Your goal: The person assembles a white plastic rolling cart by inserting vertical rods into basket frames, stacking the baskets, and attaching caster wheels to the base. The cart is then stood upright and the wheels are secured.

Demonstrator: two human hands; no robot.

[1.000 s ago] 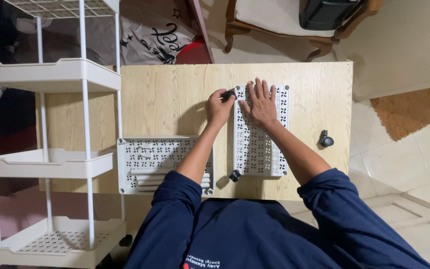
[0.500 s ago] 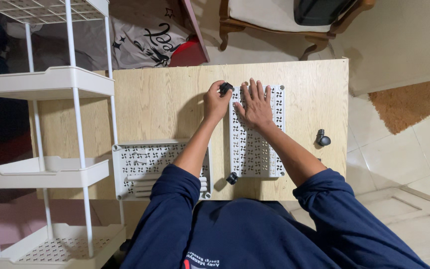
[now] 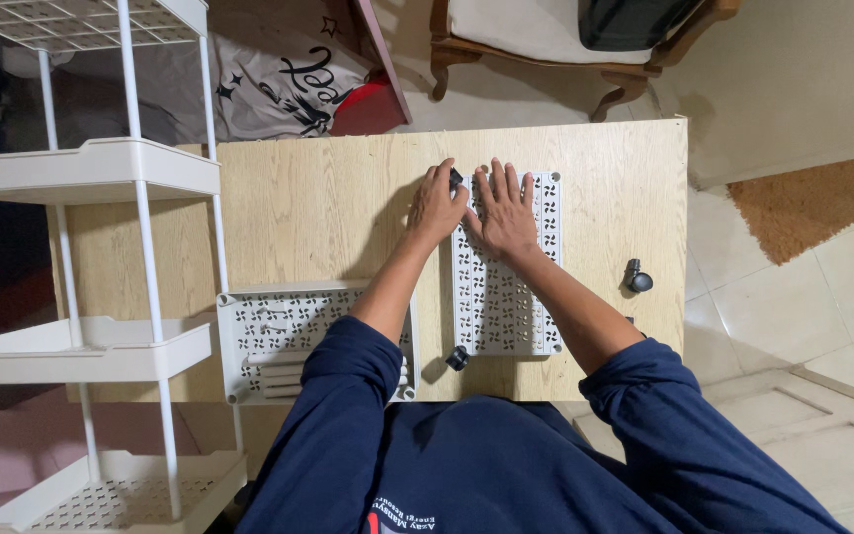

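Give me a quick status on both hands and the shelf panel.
Left hand pinching black caster at panel corner. Right hand flat on white perforated panel. Nothing blocking.

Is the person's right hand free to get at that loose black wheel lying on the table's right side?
Probably yes: the right hand lies flat on the perforated shelf panel, and bare table separates it from the black wheel.

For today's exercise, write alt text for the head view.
A person's left hand grips a small black caster at the corner of a perforated white shelf panel, which the right hand presses flat on a wooden table.
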